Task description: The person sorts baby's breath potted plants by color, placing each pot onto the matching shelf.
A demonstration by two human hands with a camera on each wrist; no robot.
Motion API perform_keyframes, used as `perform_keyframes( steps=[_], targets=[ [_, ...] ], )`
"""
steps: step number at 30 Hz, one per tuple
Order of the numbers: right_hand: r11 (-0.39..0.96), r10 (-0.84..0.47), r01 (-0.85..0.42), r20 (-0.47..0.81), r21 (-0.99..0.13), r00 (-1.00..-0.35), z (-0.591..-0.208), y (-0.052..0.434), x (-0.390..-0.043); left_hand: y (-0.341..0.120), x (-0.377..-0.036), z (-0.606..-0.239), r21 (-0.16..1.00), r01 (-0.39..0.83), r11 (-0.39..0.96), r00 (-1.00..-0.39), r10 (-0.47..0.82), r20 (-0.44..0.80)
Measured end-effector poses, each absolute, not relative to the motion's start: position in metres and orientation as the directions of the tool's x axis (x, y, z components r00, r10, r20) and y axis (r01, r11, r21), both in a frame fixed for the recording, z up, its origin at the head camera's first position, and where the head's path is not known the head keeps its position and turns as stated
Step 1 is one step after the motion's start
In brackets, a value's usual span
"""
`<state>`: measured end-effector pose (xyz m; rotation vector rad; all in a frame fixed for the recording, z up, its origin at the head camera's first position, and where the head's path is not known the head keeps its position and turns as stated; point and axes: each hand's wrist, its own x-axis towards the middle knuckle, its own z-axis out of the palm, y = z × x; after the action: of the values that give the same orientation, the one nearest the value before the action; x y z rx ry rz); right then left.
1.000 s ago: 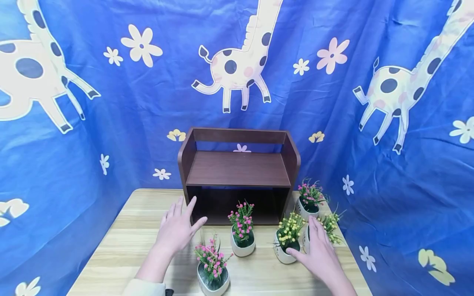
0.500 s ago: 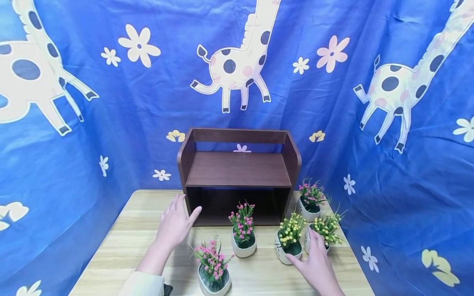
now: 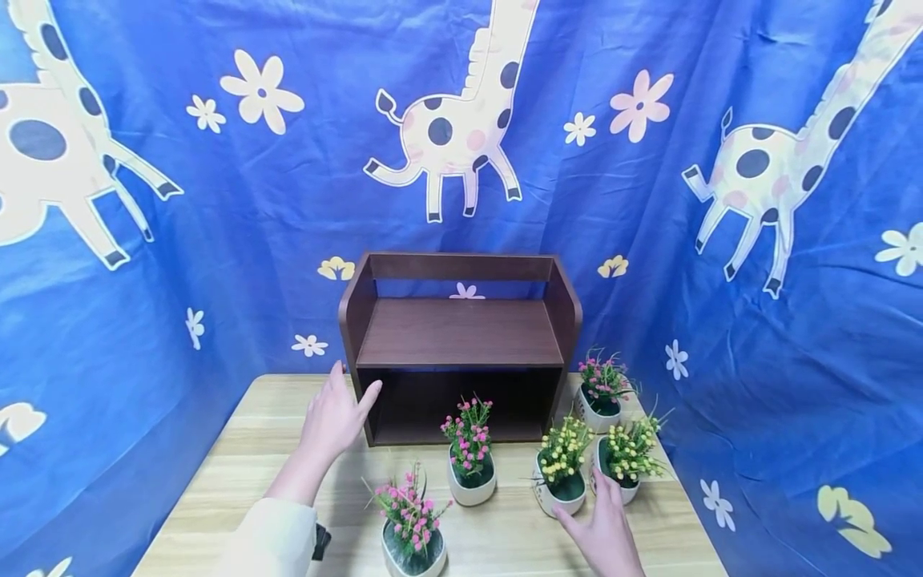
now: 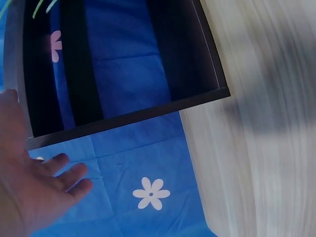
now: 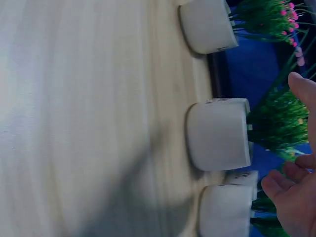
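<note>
My left hand (image 3: 333, 417) is held out at the left side panel of a dark brown two-tier shelf (image 3: 461, 332), fingers extended and thumb apart. In the left wrist view the shelf's side panel edge (image 4: 133, 118) runs beside that hand (image 4: 39, 192). My right hand (image 3: 604, 533) is just in front of a white pot of yellow flowers (image 3: 562, 461), its thumb and fingers spread apart. A second yellow-flowered pot (image 3: 623, 461) stands right beside it. The right wrist view has the hand (image 5: 296, 192) near the foliage above the white pot (image 5: 219, 136).
Pink-flowered pots stand before the shelf: one at its front (image 3: 472, 465), one nearer me (image 3: 414, 525), another at its right side (image 3: 600, 393). The wooden table (image 3: 223, 489) carries everything. A blue giraffe-print curtain (image 3: 288, 200) encloses the back and sides.
My right hand has drawn back toward me from over the yellow-flowered pots. The left hand has shifted slightly up and left, its fingers closer together. The pots stay put.
</note>
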<state>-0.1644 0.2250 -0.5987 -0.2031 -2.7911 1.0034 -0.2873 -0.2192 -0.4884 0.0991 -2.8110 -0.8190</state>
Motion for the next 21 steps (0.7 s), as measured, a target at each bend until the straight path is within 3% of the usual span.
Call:
perform_keyframes(
  steps=[11,21],
  targets=[
    [0.728,0.204,0.045,0.154,-0.684,-0.967,-0.632,0.23,-0.17,-0.223,-0.308,-0.479,0.726,0.054,0.685,-0.972,-0.132,0.196],
    [0.648,0.244,0.099,0.084,-0.755,-0.966,-0.649,0.229,-0.185,-0.222,-0.325,-0.471,0.752,0.033,0.658,-0.961,-0.185,0.204]
  ],
)
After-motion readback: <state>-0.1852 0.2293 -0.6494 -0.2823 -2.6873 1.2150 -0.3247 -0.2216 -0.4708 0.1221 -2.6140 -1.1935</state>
